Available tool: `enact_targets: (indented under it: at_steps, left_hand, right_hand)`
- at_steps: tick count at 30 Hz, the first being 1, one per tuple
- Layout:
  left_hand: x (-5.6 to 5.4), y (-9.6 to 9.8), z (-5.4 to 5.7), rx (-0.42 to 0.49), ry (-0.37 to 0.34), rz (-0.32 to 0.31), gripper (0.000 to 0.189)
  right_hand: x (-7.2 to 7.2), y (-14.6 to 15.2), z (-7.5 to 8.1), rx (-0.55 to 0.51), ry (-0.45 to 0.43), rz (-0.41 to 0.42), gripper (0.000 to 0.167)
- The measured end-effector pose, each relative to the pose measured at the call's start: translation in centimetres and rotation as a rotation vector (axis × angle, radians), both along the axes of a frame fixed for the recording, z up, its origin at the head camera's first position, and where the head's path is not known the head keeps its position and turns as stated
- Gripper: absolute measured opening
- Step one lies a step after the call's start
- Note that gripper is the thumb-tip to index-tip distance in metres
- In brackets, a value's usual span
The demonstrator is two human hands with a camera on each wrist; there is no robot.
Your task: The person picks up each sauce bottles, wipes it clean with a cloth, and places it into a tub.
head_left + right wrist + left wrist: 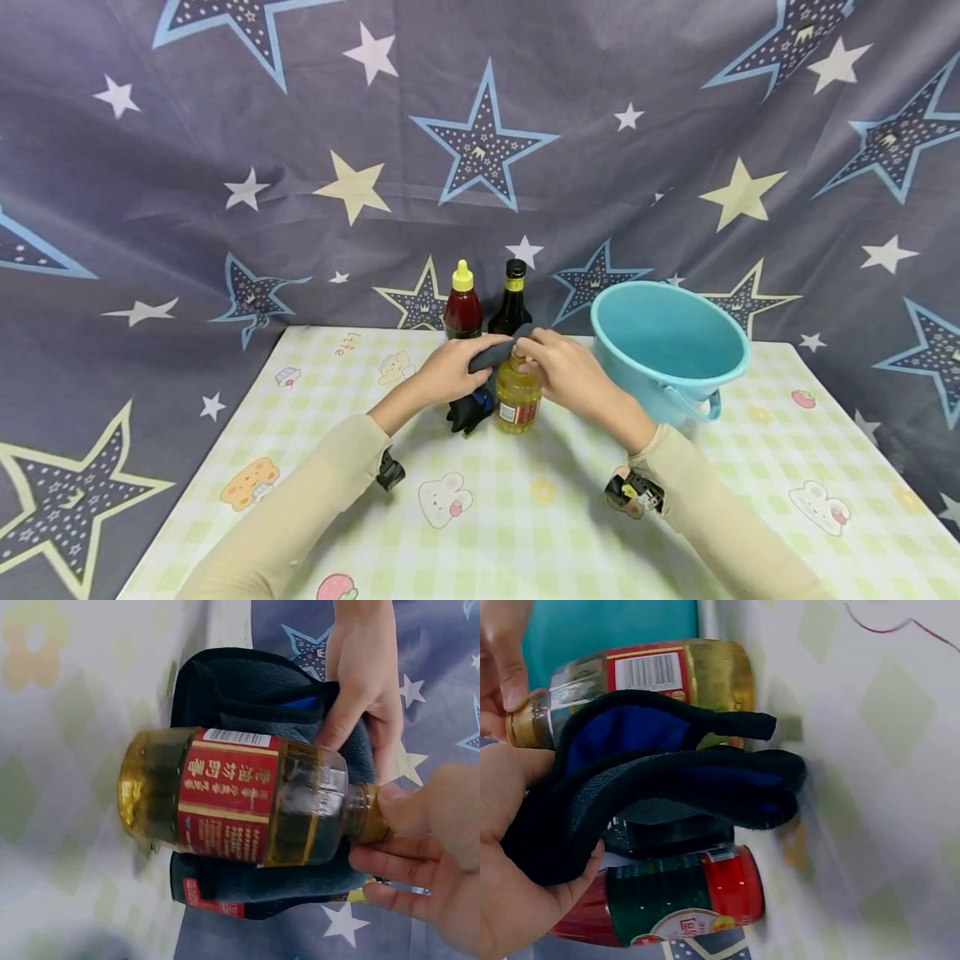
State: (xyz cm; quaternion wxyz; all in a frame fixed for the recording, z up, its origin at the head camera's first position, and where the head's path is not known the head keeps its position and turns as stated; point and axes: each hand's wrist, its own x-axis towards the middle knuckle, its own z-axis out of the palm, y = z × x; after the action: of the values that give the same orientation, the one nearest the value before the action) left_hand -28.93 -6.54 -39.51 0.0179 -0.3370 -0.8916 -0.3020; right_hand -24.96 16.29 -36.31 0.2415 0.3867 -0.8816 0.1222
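My left hand [453, 367] grips a dark grey cloth [637, 780] with black edging and blue inner faces; its folds hang down beside the oil bottle. With thumb and fingers, my right hand [566, 373] pinches the gold cap [371, 814] of that bottle. The cooking oil bottle [229, 799] is clear, filled with yellow oil, with a red label, and it is upright at the table's middle. In the right wrist view the cloth spreads out behind the bottle. Whether the bottle's base touches the table is hard to tell.
Behind my hands stand a red sauce bottle [463, 312] with a yellow nozzle cap and a dark bottle [512, 310] with a black cap. A light blue bucket [637, 387] is on the right. A star-patterned curtain [300, 125] hangs behind the checked tablecloth [517, 533].
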Motion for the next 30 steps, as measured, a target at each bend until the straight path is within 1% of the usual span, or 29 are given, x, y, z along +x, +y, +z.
enact_targets:
  at_steps: [4, 6, 9, 11, 14, 16, 19, 22, 26, 30]
  left_hand:
    - [0.1, -0.5, -0.7, -0.014, -0.026, 0.001, 0.059]
    - [0.2, -0.8, -1.0, -0.007, -0.05, 0.014, 0.06]
    - [0.6, -1.5, -0.9, 0.034, -0.08, 0.061, 0.06]
    - [0.9, -2.1, -0.6, 0.081, -0.093, 0.103, 0.059]
    - [1.3, -3.3, -0.2, 0.158, -0.086, 0.158, 0.058]
    - [1.3, -4.2, 0.1, 0.202, -0.071, 0.183, 0.058]
    - [1.3, -5.5, 0.6, 0.276, -0.039, 0.198, 0.058]
    - [1.4, -6.7, 1.3, 0.347, -0.002, 0.207, 0.057]
    - [1.8, -8.0, 2.3, 0.417, 0.014, 0.246, 0.057]
    - [2.1, -8.8, 3.1, 0.457, 0.017, 0.274, 0.055]
  right_hand:
    - [0.3, -0.1, 1.0, 0.094, -0.026, -0.001, 0.012]
    - [0.3, -0.4, 1.6, 0.144, -0.041, -0.006, 0.011]
    - [0.3, -0.8, 2.4, 0.205, -0.078, -0.011, 0.012]
    - [0.2, -1.2, 3.0, 0.247, -0.105, -0.014, 0.013]
    - [0.1, -1.6, 3.9, 0.295, -0.165, -0.013, 0.012]
    - [-0.1, -1.7, 4.4, 0.327, -0.203, -0.013, 0.011]
    - [-0.3, -1.9, 5.1, 0.386, -0.26, -0.03, 0.012]
    - [-0.5, -2.2, 5.6, 0.459, -0.294, -0.061, 0.013]
    - [-0.7, -2.6, 5.9, 0.531, -0.29, -0.084, 0.017]
    - [-0.9, -2.9, 5.9, 0.581, -0.262, -0.107, 0.022]
